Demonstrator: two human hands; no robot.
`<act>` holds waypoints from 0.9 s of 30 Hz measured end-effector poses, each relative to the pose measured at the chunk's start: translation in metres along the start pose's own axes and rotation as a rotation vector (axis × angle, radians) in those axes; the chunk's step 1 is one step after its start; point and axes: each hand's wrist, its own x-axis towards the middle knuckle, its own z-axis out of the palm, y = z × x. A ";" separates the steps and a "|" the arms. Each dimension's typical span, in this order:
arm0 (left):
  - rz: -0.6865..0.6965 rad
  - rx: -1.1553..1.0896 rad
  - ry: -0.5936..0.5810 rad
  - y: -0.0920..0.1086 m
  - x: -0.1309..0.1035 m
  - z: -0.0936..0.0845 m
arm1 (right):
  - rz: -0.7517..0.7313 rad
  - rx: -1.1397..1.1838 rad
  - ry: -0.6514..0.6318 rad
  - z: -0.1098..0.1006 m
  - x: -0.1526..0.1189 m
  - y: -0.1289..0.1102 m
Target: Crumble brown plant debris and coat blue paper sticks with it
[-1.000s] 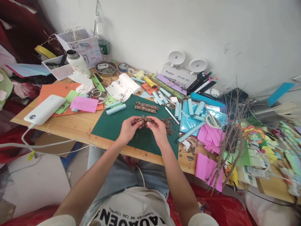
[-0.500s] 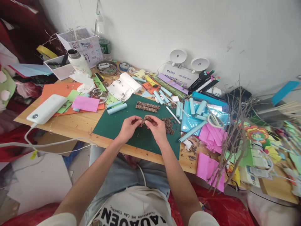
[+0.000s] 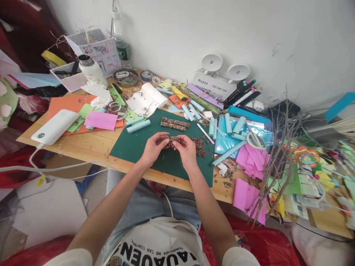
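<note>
Over the dark green mat [image 3: 127, 143], my left hand [image 3: 153, 147] and my right hand [image 3: 185, 149] meet, thumbs and fingertips closed on a short roll coated in brown bits [image 3: 172, 140]. Each hand pinches one side of it, and fingers cover much of its surface. Just beyond lie two brown-coated rolls [image 3: 174, 124], side by side on the mat. A loose heap of brown bits [image 3: 200, 147] rests right of my right hand. Two plain light blue paper rolls [image 3: 138, 126] lie at the mat's far left corner.
More blue rolls [image 3: 227, 123], scissors [image 3: 255, 140], pink paper [image 3: 251, 162] and upright dry twigs [image 3: 280, 166] crowd the right. A power bank [image 3: 54, 126] with its cable, a bottle [image 3: 92, 72] and coloured paper occupy the left. A lamp unit [image 3: 213, 83] stands by the wall.
The brown-coated roll has come more level between my fingers, and more of it shows. Both hands have shifted only slightly. The view has moved a little.
</note>
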 end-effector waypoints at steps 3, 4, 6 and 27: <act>-0.013 0.013 -0.001 -0.002 0.002 0.001 | -0.064 -0.072 -0.019 0.003 -0.003 0.000; -0.016 0.025 0.021 -0.003 0.002 0.001 | -0.077 -0.102 -0.014 0.004 -0.004 0.000; -0.020 0.055 0.050 -0.006 0.004 0.001 | -0.094 -0.170 0.010 0.005 -0.006 0.001; -0.077 0.033 0.054 0.000 0.002 -0.003 | -0.200 -0.317 0.034 0.010 -0.013 0.003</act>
